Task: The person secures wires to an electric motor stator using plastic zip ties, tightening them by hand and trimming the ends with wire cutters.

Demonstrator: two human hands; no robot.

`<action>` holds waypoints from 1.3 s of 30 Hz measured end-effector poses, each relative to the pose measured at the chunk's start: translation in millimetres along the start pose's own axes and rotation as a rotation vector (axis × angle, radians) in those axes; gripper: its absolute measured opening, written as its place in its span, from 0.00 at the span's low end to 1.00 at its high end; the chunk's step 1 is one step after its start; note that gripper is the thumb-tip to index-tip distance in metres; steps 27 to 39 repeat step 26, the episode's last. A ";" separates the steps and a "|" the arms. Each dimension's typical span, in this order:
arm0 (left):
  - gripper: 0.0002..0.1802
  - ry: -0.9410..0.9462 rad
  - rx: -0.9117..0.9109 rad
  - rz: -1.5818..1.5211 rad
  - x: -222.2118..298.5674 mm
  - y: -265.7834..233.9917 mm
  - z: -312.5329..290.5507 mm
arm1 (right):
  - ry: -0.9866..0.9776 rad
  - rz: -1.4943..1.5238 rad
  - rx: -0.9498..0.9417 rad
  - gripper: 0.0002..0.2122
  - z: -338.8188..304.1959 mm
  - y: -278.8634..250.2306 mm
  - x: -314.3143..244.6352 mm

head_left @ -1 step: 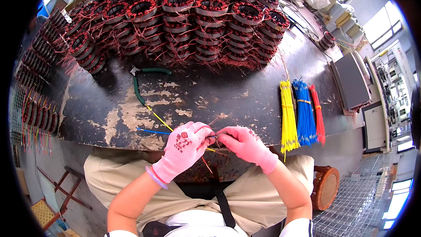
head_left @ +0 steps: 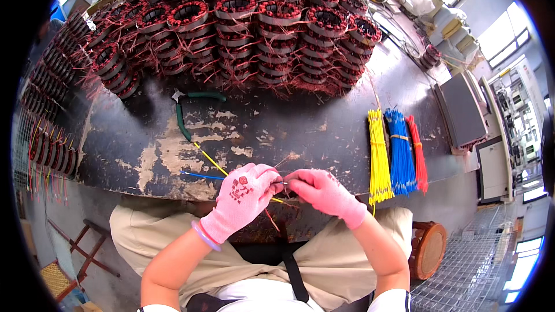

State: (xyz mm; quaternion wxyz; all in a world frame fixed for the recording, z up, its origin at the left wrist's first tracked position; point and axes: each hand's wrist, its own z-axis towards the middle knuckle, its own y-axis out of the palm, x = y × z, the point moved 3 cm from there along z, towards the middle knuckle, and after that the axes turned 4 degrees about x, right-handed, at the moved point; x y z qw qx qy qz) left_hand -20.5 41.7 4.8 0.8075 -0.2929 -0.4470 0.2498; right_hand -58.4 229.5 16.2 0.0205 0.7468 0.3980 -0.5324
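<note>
My left hand (head_left: 240,199) wears a pink glove and is closed in a pinch. A blue wire (head_left: 201,175) and a yellow wire (head_left: 209,158) run out from it to the left over the table. Tip to tip with it, my right hand (head_left: 325,192), gloved in pink, pinches a thin dark wire end (head_left: 284,183). Reddish copper wires (head_left: 272,221) hang below the fingers. The fingers hide the exact joining point. Beyond the left hand lie green-handled pliers (head_left: 181,120) with their handles spread, one handle end close to the yellow wire's tip.
Stacked motor stators (head_left: 234,40) with red windings fill the back of the worn black table (head_left: 277,121). On the right lie a yellow wire bundle (head_left: 378,156), a blue bundle (head_left: 400,150) and a red bundle (head_left: 416,153). A wooden stool (head_left: 429,249) stands right of my knee.
</note>
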 end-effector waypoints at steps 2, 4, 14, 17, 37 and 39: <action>0.08 -0.006 -0.020 -0.006 -0.7 1.8 -0.1 | -0.398 -0.248 0.193 0.12 -3.4 -0.3 0.1; 0.10 -0.019 -0.034 0.003 -2.3 3.8 -1.4 | -0.685 -0.555 0.363 0.14 -3.5 0.1 -1.2; 0.08 0.017 -0.002 -0.018 -0.7 1.8 0.2 | -0.148 0.066 0.218 0.07 9.3 14.6 13.9; 0.08 0.022 0.010 -0.023 -0.7 0.4 0.4 | 0.031 0.420 0.045 0.06 20.3 18.9 25.2; 0.09 -0.003 -0.015 -0.027 -3.3 2.4 -1.0 | -0.741 -0.905 0.610 0.20 -12.6 21.7 6.8; 0.09 -0.003 -0.015 -0.027 -3.3 2.4 -1.0 | -0.741 -0.905 0.610 0.20 -12.6 21.7 6.8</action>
